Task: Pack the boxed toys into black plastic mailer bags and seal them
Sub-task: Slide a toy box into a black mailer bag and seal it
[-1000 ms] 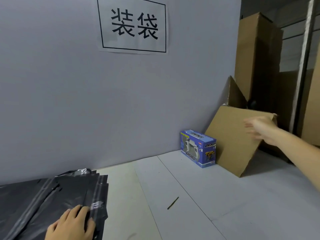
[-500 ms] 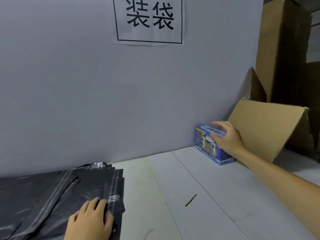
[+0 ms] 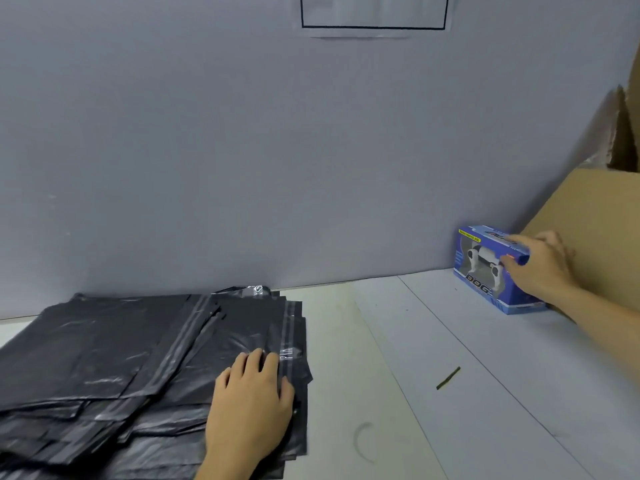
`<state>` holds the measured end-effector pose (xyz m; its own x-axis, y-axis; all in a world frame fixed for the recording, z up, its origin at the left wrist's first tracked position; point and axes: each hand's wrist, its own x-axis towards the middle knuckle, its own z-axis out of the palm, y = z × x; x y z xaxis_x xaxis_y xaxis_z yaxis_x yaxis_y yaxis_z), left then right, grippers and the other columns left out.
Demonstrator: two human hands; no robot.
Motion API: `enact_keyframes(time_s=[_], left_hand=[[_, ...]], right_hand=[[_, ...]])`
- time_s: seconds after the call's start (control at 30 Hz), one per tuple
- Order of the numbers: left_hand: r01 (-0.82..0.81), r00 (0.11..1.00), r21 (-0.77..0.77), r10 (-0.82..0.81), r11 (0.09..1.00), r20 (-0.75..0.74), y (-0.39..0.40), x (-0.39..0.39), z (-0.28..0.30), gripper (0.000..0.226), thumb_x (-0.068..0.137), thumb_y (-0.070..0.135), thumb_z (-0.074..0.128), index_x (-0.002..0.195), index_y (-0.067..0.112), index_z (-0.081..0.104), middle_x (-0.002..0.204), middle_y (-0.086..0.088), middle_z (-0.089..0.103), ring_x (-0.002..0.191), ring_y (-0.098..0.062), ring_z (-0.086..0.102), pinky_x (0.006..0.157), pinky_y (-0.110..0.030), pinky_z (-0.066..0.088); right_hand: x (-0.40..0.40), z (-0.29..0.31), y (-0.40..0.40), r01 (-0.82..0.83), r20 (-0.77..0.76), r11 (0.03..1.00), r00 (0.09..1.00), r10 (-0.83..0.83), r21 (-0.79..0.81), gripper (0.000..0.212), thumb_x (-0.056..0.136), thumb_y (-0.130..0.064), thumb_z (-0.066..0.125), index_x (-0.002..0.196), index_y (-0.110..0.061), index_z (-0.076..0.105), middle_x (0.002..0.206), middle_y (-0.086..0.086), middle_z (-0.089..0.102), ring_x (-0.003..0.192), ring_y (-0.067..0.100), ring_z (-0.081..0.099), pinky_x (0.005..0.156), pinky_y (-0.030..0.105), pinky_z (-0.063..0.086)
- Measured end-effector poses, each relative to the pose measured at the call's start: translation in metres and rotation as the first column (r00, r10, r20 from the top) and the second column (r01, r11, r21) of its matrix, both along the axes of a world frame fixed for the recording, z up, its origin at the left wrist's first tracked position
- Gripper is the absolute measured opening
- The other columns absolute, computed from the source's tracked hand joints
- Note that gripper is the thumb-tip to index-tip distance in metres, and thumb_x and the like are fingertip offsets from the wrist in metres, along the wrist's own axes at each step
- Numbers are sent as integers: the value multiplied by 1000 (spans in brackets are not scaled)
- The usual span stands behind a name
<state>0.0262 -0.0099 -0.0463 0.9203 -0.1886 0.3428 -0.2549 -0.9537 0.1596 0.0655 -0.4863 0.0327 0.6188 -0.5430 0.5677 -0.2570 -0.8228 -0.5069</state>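
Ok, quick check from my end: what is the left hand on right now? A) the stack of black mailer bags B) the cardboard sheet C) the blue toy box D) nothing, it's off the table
A: the left hand lies on the stack of black mailer bags near its right edge, while the right hand grips the blue toy box standing by the wall.

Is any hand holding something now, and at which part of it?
The right hand grips the blue toy box at its top right end, fingers over the top. The left hand only rests flat on the black mailer bags.
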Motion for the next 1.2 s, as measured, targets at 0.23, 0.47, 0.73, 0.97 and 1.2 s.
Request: enact_keyframes(time_s=[0.23,0.47,0.73,0.97,1.2], left_hand=[[-6,999,17,6,1000,-47,-15,-4,-4,36,100,42,27,129,28,43,143,8,41,137,-17,30,114,-36,26],[31,978,-114,-53,993,-200,-29,-14,4,38,102,42,30,132,24,45,143,1,44,141,-25,28,118,-43,21],[-6,992,-938,-115,346,-48,-17,-10,37,37,102,40,46,136,26,50,134,5,58,121,-13,54,104,-33,41],[-65,910,-997,-412,-39,-43,-12,-16,44,30,98,38,54,111,19,72,110,-13,74,102,-36,70,92,-48,51],[-155,911,-983,-370,98,-181,-5,-19,55,41,100,45,45,96,18,75,97,-13,76,83,-27,70,77,-40,48]], right_hand=[[-10,13,40,12,354,987,933,-69,160,25,92,-23,63,115,-15,72,117,22,54,116,28,42,104,38,33],[-21,18,123,-245,531,838,845,-61,487,19,82,-36,58,83,-19,67,83,8,62,89,29,57,80,35,46],[-55,-12,219,-580,565,395,808,166,713,18,94,-29,67,88,-12,68,82,5,72,70,19,68,63,34,55],[-90,-25,258,-663,583,183,734,347,726,24,94,-35,62,101,-12,64,93,12,76,78,33,75,61,40,60],[-88,-32,261,-638,531,108,712,460,762,41,79,-33,70,109,-10,57,98,18,75,82,40,74,71,47,61]])
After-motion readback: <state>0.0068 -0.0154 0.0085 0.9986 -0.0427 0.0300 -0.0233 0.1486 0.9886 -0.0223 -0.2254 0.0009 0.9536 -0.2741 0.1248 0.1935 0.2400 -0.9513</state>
